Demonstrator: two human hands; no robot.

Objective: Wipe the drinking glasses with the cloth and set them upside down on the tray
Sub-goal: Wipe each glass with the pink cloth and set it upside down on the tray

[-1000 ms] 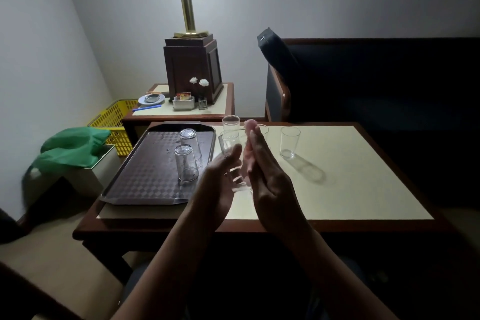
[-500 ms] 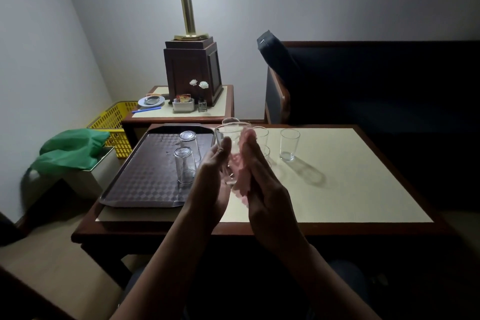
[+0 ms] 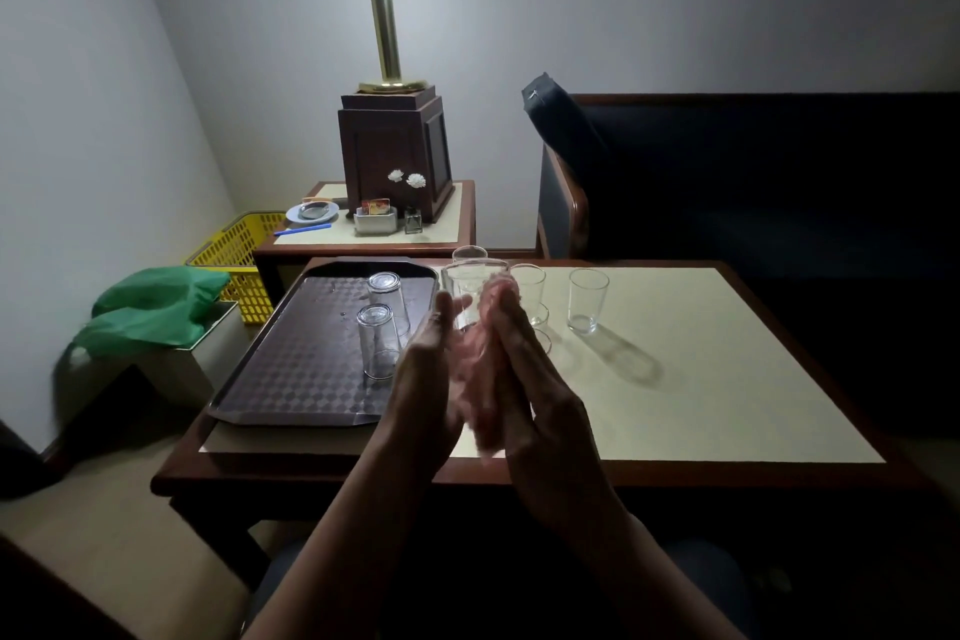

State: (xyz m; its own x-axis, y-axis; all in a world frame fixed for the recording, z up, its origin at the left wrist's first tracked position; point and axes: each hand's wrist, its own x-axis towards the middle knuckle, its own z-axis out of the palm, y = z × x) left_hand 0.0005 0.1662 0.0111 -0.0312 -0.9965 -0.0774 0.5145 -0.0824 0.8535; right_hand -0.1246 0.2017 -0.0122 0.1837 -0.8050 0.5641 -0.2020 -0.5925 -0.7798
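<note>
My left hand (image 3: 421, 379) holds a clear drinking glass (image 3: 470, 286) upright above the table's near left part. My right hand (image 3: 535, 395) holds a pink cloth (image 3: 475, 369) against the glass's right side, and the cloth hangs down between my palms. Two glasses (image 3: 387, 291) (image 3: 379, 340) stand upside down on the dark brown tray (image 3: 291, 369) at the left. Three more glasses stand upright on the table: one at the right (image 3: 587, 299), one just behind my fingers (image 3: 530, 286) and one at the far edge (image 3: 469, 253).
The cream-topped table (image 3: 701, 379) has a wooden rim. Behind it a side table (image 3: 457, 224) carries a lamp base (image 3: 395, 156), a saucer and small items. At the left are a yellow basket (image 3: 234, 250) and a green bag (image 3: 156, 307); a dark sofa (image 3: 753, 182) is at the right.
My hands lifted the glass higher and slightly away from me. The pink cloth now shows more between my palms, against the glass.
</note>
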